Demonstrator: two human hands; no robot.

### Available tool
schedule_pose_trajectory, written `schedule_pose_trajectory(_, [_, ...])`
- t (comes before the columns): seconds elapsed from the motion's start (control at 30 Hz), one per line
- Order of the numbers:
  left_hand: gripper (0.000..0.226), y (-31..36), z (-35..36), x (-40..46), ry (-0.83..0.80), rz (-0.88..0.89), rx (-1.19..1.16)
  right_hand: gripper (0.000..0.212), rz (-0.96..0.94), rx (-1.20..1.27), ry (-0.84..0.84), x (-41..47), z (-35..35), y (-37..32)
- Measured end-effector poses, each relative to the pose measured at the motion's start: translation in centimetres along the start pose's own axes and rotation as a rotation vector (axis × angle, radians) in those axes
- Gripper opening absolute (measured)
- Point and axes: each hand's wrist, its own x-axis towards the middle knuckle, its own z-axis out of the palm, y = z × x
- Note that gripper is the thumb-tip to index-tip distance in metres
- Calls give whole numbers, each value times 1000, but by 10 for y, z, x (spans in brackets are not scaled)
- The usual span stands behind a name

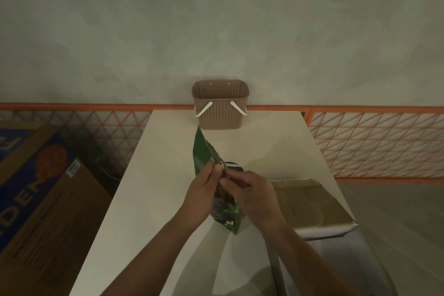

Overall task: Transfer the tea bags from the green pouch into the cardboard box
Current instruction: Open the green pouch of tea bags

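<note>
Green pouch [204, 158]: held above the bench [168, 175], my left hand [201, 190] and right hand [252, 194] both pinching its mouth. Cardboard box [310, 202] to my right. Risk, I judge: sudden tearing spills tea bags.

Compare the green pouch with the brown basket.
The pouch is held in both hands, left hand and right hand pinching its edge; the basket stands untouched at the table's far end. The pouch is glossy, printed and flattened, tilted away; the basket is perforated, boxy and upright with white handles. Both are above the same white table.
</note>
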Motion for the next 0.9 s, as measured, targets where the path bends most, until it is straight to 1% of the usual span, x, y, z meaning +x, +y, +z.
schedule_pose_trajectory(0.07, [34, -2, 0, -1, -6, 6, -16, 20, 27, 28, -20, 1, -2, 1])
schedule_pose_trajectory(0.23, [34, -7, 2, -1, 3, -16, 15, 11, 121, 48, 39, 3, -1, 0])
schedule_pose_trajectory(0.27, [34, -9, 2, 0, 5, -29, 20, 12, 143, 49, 57, 4, 0, 2])
schedule_pose_trajectory(0.37, [29, -10, 2, 0, 6, -40, 40, 25, 191, 43, 71, 5, 2, 5])
schedule_pose_trajectory(0.47, [26, -11, 2, -1, -7, -30, 22, 25, 293, 149, 20, 5, 2, 3])
schedule_pose_trajectory(0.6, [24, -13, -1, -3, -24, -62, -105, 22, 377, 340, -51, 4, 1, 1])
schedule_pose_trajectory(0.67, [24, -11, -1, -6, -27, -82, -171, 20, 376, 397, -58, 3, 3, 3])
schedule_pose_trajectory(0.73, [22, -9, -3, -5, -6, -101, -195, 19, 334, 350, -41, 2, 6, 5])
schedule_pose_trajectory(0.8, [19, -9, -6, 1, 48, -92, -130, 18, 274, 260, -20, 2, 10, 7])
schedule_pose_trajectory(0.9, [22, -6, -6, 9, 100, -50, 9, 17, 244, 180, -24, 3, 10, 8])
